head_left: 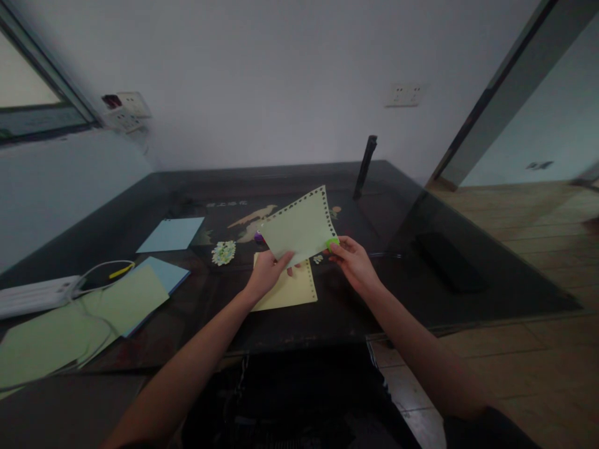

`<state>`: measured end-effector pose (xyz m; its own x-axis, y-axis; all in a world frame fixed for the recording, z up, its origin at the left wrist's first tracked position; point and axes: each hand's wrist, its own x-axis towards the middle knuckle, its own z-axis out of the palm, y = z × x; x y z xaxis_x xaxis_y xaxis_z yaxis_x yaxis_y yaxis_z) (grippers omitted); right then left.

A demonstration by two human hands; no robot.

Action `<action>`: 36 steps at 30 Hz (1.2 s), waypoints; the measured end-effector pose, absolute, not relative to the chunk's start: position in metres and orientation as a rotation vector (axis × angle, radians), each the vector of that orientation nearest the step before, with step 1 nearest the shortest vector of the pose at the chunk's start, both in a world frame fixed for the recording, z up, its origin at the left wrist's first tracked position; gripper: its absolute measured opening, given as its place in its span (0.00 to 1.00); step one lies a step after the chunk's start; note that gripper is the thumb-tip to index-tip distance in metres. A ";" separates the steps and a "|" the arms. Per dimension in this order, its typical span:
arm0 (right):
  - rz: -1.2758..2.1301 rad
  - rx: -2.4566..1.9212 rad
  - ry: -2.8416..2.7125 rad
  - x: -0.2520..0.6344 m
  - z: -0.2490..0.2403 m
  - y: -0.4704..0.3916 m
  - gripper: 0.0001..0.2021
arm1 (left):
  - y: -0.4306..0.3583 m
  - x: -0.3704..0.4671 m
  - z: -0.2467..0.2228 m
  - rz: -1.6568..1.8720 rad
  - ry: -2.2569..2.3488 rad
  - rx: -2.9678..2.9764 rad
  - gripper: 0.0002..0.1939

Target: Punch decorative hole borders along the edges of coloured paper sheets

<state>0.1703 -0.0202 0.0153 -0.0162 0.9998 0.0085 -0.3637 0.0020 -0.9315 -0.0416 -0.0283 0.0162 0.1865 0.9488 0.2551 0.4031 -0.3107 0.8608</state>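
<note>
My left hand [270, 272] grips the lower left edge of a pale green sheet [299, 227], thumb on top. Small holes run along the sheet's two upper and right edges. At its lower right corner, my right hand [352, 259] is closed on a bright green punch [332, 243]. A yellow sheet [285, 293] with holes down its right side lies on the table beneath. Small paper cutouts [318, 259] are beside it, and a larger pile of cutouts [223, 252] sits to the left. A purple object [259, 237] is partly hidden behind the green sheet.
Blue paper [172, 235] lies on the dark table [210, 324]. Green sheets [60, 330], a white power strip [40, 296] and a cable are at the left. A black upright object [365, 167] stands at the back; a dark flat object [450, 262] lies right.
</note>
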 end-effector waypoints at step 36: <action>1.358 -0.864 -0.947 0.169 0.008 -0.012 0.15 | -0.029 -0.039 0.015 1.070 1.292 1.841 0.18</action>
<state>0.1691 -0.0120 0.0082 -0.0156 0.9986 0.0506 -0.3922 0.0405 -0.9190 -0.0391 -0.0289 0.0150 0.1858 0.9487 0.2557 0.4282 -0.3124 0.8479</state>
